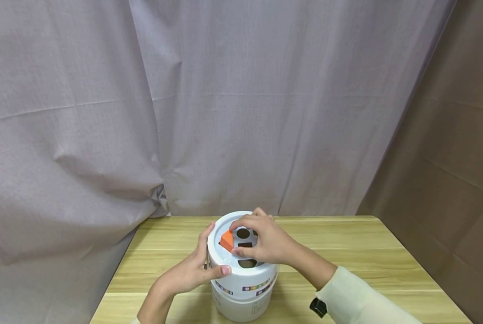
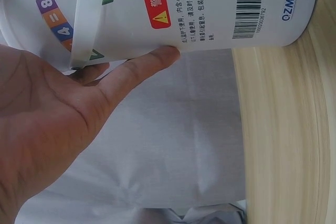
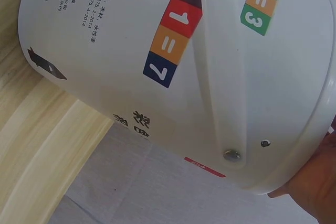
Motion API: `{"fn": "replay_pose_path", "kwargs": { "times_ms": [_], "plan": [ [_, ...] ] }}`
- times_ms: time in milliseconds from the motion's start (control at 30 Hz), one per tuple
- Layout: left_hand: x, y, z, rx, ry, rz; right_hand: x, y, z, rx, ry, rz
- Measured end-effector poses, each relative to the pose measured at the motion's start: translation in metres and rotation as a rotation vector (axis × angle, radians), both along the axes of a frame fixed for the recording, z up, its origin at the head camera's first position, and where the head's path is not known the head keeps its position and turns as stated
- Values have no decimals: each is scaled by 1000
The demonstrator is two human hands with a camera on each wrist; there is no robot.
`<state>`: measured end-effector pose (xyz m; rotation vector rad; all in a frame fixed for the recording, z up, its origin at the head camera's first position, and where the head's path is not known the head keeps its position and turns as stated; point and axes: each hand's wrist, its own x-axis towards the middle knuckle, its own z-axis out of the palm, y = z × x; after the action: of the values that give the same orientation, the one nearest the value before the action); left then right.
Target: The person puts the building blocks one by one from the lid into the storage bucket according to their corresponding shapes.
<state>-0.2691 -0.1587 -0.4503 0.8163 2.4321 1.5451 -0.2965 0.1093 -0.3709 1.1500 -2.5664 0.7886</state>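
A white shape-sorter bucket (image 1: 243, 310) stands upright on the table, its lid (image 1: 223, 258) pierced with several dark shaped holes. My left hand (image 1: 188, 272) holds the bucket's left side, thumb at the front of the rim and fingers along the wall. In the left wrist view, a finger of my left hand (image 2: 68, 103) lies against the printed side. With thumb and fingers, my right hand (image 1: 267, 238) pinches an orange block (image 1: 227, 240) at a hole on the lid's left. The block sits tilted, partly above the lid. Only part of my right hand (image 3: 315, 177) shows in the right wrist view.
The wooden table (image 1: 326, 243) extends around the bucket. A grey curtain (image 1: 245, 112) hangs behind it, with a brownish one (image 1: 440, 157) on the right. A handle strip (image 3: 226, 66) runs across the bucket's side, fixed by a metal rivet (image 3: 231, 155).
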Motion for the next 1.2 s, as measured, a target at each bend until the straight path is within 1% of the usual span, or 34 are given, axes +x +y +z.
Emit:
{"fn": "replay_pose_path", "kwargs": {
  "times_ms": [467,733,900,1100,1200],
  "plan": [
    [2,0,1,-11,4,3,0,0,2,-4,19,-4],
    [3,1,2,-12,2,9,2,7,4,-51,50,5],
    [3,0,0,-16,2,16,4,19,4,-73,60,-4],
    [2,0,0,-25,12,25,5,42,4,-98,60,-41],
    [2,0,0,-23,19,22,5,55,5,-95,78,-66]
  ]
}}
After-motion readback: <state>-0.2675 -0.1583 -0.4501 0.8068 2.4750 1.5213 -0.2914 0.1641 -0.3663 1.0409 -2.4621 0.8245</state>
